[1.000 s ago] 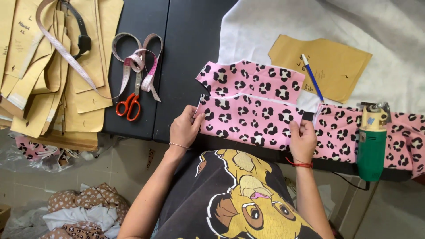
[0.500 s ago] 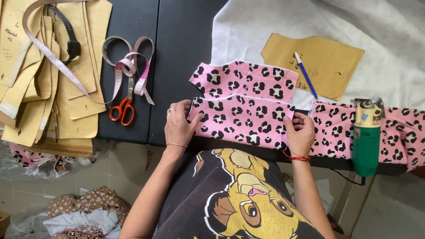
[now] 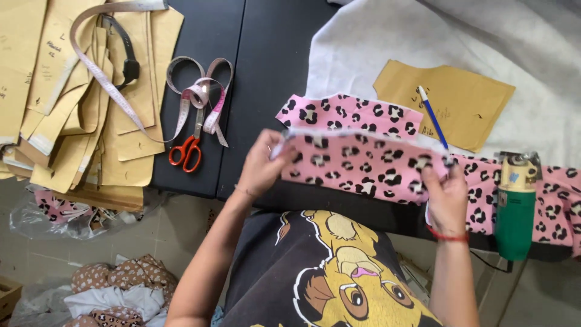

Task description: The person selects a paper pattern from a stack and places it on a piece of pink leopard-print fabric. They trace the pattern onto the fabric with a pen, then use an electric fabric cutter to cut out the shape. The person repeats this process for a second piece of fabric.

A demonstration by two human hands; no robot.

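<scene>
Pink leopard-print fabric piece (image 3: pixel 363 163): long axis left-right, pinched closed between left hand (image 3: pixel 261 166) and right hand (image 3: pixel 446 197), one at each end.

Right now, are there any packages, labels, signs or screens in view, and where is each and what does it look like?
Label: on the green power tool at the table's right edge, small pale patch with blue.
Clear plastic bag: on the floor at lower left, crumpled, holding pink spotted fabric.
Cardboard box: bottom left corner, brown, mostly cut off.
No signs or screens.

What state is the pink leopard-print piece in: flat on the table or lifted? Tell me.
Lifted: the left hand and right hand pinch the pink leopard-print piece at its ends, clear of the black table.
</scene>
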